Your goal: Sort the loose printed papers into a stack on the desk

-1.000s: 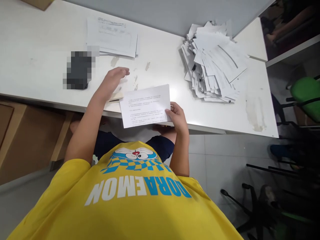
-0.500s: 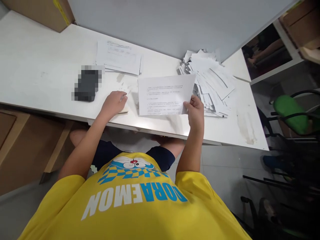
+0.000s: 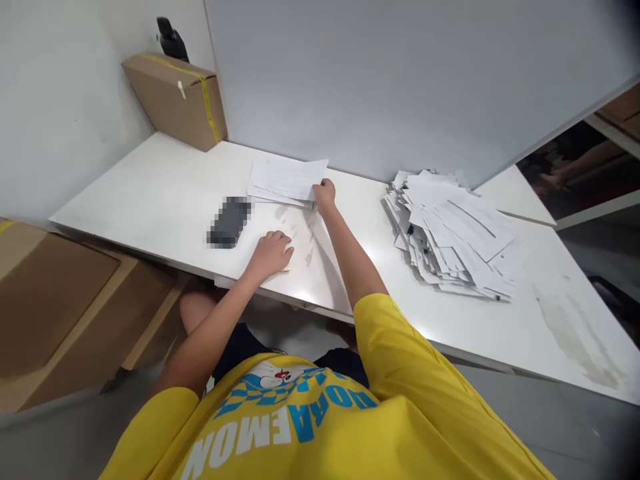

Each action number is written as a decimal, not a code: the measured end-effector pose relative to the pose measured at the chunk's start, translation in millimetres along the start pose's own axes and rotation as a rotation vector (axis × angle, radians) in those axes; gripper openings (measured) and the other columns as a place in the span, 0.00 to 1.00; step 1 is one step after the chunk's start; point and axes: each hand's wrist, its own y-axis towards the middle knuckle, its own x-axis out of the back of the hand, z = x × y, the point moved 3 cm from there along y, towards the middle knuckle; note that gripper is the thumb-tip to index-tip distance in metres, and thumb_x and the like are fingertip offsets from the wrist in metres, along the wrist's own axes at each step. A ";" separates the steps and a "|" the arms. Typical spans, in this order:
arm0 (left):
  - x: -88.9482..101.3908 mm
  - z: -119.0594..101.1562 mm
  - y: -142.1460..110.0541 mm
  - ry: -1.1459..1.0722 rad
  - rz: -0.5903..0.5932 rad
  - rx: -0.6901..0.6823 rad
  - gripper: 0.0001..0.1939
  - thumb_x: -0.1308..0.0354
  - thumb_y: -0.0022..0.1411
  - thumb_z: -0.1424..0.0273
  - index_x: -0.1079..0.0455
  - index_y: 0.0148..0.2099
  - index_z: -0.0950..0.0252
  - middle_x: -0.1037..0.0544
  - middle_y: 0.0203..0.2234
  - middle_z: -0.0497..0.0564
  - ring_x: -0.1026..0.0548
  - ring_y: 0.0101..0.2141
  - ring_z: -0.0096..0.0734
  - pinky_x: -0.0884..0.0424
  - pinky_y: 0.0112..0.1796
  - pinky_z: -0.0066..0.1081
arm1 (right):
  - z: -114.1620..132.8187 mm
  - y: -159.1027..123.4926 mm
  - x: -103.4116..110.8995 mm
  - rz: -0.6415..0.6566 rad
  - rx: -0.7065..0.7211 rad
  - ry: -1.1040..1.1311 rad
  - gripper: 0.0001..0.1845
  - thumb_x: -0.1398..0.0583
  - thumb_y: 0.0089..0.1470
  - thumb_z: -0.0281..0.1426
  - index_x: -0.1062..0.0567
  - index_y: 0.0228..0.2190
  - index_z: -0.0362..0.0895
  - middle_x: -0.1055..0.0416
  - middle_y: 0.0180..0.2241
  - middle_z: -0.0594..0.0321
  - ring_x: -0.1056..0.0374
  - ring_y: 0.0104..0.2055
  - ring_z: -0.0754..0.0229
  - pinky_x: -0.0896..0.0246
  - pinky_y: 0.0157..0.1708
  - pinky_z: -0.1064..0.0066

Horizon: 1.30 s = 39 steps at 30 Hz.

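My right hand [image 3: 325,193] pinches the right edge of a printed sheet of paper [image 3: 300,177] above a small stack of papers [image 3: 260,193] at the back of the desk. The sheet overlaps the stack, so I cannot tell how much of it touches. Palm down on the desk, my left hand [image 3: 273,253] is open with its fingers loosely bent. A thin, pale yellowish strip [image 3: 285,270] pokes out beside it, mostly hidden. Just left of that hand lies a dark, blurred-out flat object [image 3: 229,223], phone-like in shape.
A large untidy heap of papers [image 3: 450,233] covers the desk [image 3: 150,193] on the right. At the back left stands a taped cardboard box [image 3: 175,100] with a black object [image 3: 171,40] behind it. A grey partition [image 3: 375,87] borders the back; more cardboard [image 3: 60,307] is at lower left.
My right hand has carried the sheet from the desk's middle leftward and back to the small stack. My left hand stays resting on the desk. The camera view has turned left.
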 end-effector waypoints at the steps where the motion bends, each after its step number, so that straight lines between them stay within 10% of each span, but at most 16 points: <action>1: 0.4 -0.2 -0.9 0.000 -0.002 0.003 0.21 0.56 0.70 0.63 0.31 0.57 0.64 0.28 0.55 0.58 0.33 0.57 0.49 0.35 0.56 0.45 | 0.6 -4.0 -2.2 -0.062 -0.014 -0.026 0.23 0.43 0.52 0.37 0.31 0.47 0.39 0.31 0.48 0.44 0.38 0.53 0.45 0.40 0.53 0.51; 7: 2.0 1.6 -4.1 -0.026 -0.006 -0.009 0.21 0.56 0.71 0.62 0.31 0.58 0.63 0.28 0.55 0.58 0.33 0.57 0.47 0.35 0.56 0.44 | -24.7 -75.2 32.8 -0.320 0.058 -0.279 0.24 0.47 0.59 0.42 0.31 0.52 0.43 0.39 0.57 0.44 0.45 0.60 0.42 0.49 0.59 0.45; 19: 5.6 6.5 6.1 -0.021 0.016 0.009 0.22 0.59 0.70 0.66 0.30 0.56 0.66 0.26 0.55 0.59 0.32 0.58 0.46 0.35 0.58 0.41 | -124.9 -163.7 280.9 -0.688 -0.081 -0.849 0.33 0.46 0.56 0.40 0.37 0.60 0.38 0.44 0.65 0.37 0.51 0.68 0.37 0.58 0.63 0.39; 39: 5.0 10.5 15.2 -0.006 -0.004 0.020 0.23 0.63 0.70 0.66 0.31 0.57 0.60 0.30 0.56 0.58 0.36 0.59 0.51 0.37 0.57 0.51 | -133.8 -133.4 322.6 -0.510 -0.267 -0.852 0.32 0.44 0.55 0.45 0.33 0.56 0.39 0.39 0.60 0.39 0.44 0.60 0.39 0.51 0.59 0.46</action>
